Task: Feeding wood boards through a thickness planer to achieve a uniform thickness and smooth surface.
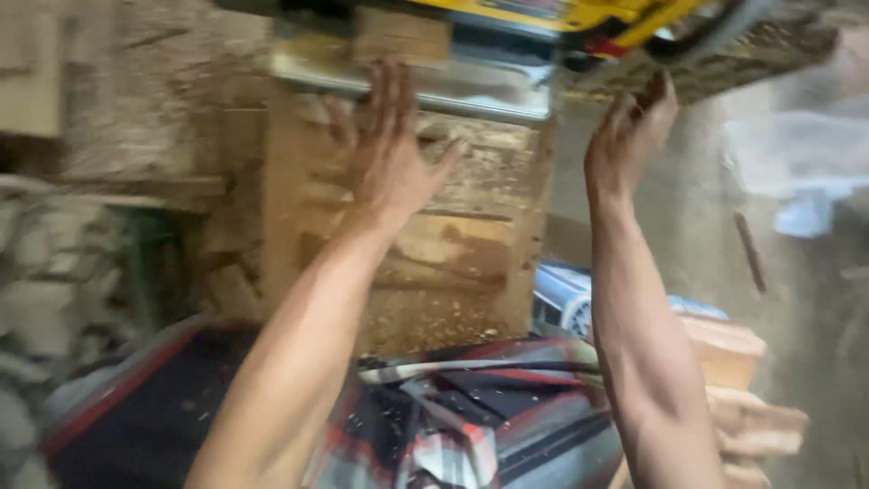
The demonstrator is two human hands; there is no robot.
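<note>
The left hand (391, 149) lies flat and open on the metal plate (471, 86) of the yellow machine (561, 14), while the right hand (629, 136), fingers loose, touches the machine's edge.

A rough wooden stand (425, 244), built of pale boards and dusted with sawdust, carries a yellow and silver metal machine (471, 54) on its top. Wood shavings (434, 317) lie scattered on the stand's lower boards, though motion blur hides finer detail.
</note>
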